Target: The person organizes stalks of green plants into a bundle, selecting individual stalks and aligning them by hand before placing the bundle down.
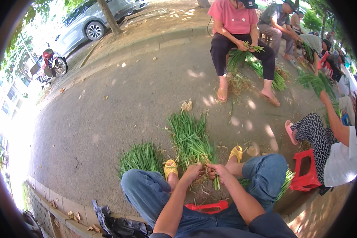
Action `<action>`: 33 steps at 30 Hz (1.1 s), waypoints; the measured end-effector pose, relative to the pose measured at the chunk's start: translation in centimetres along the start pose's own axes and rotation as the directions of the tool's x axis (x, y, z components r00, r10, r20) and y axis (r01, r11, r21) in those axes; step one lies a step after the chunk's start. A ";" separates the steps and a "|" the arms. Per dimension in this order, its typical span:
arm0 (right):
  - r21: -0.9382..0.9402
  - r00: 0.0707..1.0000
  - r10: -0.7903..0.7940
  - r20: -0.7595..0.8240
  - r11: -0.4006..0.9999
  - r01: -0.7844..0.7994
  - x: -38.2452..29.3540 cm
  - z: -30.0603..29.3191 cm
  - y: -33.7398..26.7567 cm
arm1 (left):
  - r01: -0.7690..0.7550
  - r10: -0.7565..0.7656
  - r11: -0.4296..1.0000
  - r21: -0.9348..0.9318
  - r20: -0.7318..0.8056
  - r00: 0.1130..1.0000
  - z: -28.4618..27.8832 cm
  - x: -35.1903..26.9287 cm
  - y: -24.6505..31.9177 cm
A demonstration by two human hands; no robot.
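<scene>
Between my knees, my right hand [220, 173] grips a small bunch of Chinese chives [216, 183], pale stem ends pointing toward me. My left hand [193, 173] is close beside it, fingers bent near brown, dry bits; whether it pinches anything is too small to tell. Just beyond both hands lies a loose pile of long green chives [189, 131] on the pavement, between my yellow slippers. Another chive heap [141, 158] rests outside my left foot. More stalks [286, 183], pale ends showing, lie past my right knee. Dry trimmings [200, 181] litter the ground under my hands.
A red plastic stool [208, 206] is under me; another red stool [305, 171] stands at right beside a seated person [342, 154]. Opposite, a person in pink [235, 35] handles chives. Black plastic bags [122, 224] lie behind left. A motorcycle [52, 64] and car [92, 23] are parked beyond.
</scene>
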State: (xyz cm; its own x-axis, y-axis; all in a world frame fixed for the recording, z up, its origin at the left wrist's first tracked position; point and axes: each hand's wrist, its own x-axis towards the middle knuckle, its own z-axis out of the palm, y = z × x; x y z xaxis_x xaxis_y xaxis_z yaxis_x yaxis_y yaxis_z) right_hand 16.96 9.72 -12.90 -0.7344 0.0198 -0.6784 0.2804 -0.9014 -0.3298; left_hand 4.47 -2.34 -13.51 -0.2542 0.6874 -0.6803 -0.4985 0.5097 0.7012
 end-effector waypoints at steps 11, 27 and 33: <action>-0.225 0.968 -0.163 -0.190 0.967 0.119 -0.2 2.1 0.6 | -0.156 0.242 0.507 0.848 0.034 0.970 2.7 -3.7 1.3; -0.928 0.682 -0.716 0.146 0.139 0.344 -3.0 7.1 3.0 | -0.015 0.058 0.945 -0.328 0.120 0.991 -1.1 -4.3 6.0; -0.964 0.661 -0.702 0.263 -0.219 0.151 -3.4 8.1 5.5 | -0.112 0.110 0.849 -0.517 -0.035 0.993 0.3 -3.6 4.8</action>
State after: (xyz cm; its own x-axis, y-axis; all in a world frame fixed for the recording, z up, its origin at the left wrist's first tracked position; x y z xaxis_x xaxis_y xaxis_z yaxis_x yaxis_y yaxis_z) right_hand 15.96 1.22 -7.06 -0.8453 0.5324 -0.0444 0.4234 0.6169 -0.6634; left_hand 3.21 -2.21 -7.67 -0.3361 0.7209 -0.6062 -0.8231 0.0881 0.5611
